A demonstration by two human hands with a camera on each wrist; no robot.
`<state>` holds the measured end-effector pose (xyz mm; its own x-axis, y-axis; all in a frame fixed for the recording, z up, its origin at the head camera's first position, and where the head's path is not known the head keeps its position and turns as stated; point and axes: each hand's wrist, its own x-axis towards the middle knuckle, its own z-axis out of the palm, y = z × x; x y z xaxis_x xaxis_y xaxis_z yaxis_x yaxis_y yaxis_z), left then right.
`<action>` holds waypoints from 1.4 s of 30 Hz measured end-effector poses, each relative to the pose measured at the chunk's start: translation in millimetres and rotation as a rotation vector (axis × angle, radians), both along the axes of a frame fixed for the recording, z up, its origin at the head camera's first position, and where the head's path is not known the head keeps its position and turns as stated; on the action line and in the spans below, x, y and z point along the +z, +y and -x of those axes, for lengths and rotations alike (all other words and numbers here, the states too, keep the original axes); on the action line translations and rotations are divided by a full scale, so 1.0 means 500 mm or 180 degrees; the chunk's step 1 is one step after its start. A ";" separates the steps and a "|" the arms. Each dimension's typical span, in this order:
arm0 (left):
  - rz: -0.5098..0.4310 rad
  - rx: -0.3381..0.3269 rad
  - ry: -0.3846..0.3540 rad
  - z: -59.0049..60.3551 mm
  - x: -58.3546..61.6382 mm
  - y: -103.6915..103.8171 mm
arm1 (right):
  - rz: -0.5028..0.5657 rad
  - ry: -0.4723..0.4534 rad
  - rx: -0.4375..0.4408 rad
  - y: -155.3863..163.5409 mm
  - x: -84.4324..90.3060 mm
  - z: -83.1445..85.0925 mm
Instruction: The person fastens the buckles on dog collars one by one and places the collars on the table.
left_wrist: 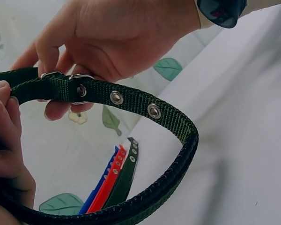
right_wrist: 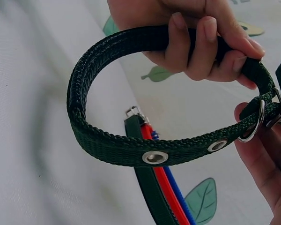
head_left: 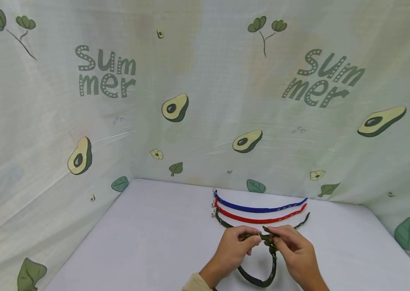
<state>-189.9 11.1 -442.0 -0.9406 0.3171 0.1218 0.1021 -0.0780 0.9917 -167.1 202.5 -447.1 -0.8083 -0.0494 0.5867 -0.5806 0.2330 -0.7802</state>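
A dark green webbing collar (head_left: 259, 281) with metal eyelets is bent into a loop that hangs below both hands. My left hand (head_left: 232, 248) holds one side of it, with fingers curled round the padded strap (right_wrist: 131, 41) in the right wrist view. At the metal buckle (left_wrist: 51, 75), my right hand (head_left: 297, 254) pinches the webbing. The strap's tip (left_wrist: 18, 74) sticks out past the buckle. Beside the buckle sits a D-ring (right_wrist: 258, 124). The fingers partly hide the buckle, so how far the strap is threaded is unclear.
On the white table (head_left: 146, 234) behind my hands lie a blue collar (head_left: 259, 209), a red collar (head_left: 255, 220) and another green collar (head_left: 223, 222), side by side, buckles to the left. A printed cloth (head_left: 205, 72) hangs behind and beside the table.
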 end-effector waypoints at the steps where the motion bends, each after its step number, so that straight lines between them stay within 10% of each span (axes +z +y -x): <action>1: 0.0010 0.0011 0.0009 -0.001 0.000 0.000 | -0.0007 0.0034 -0.0004 -0.001 0.000 0.000; 21: 0.0042 0.0038 0.0136 -0.003 -0.003 -0.008 | -0.0374 0.0074 -0.0514 -0.021 -0.010 -0.005; 42: -0.0349 -0.0025 -0.0154 0.004 -0.002 -0.003 | -0.0573 0.0051 -0.0356 -0.026 -0.011 -0.005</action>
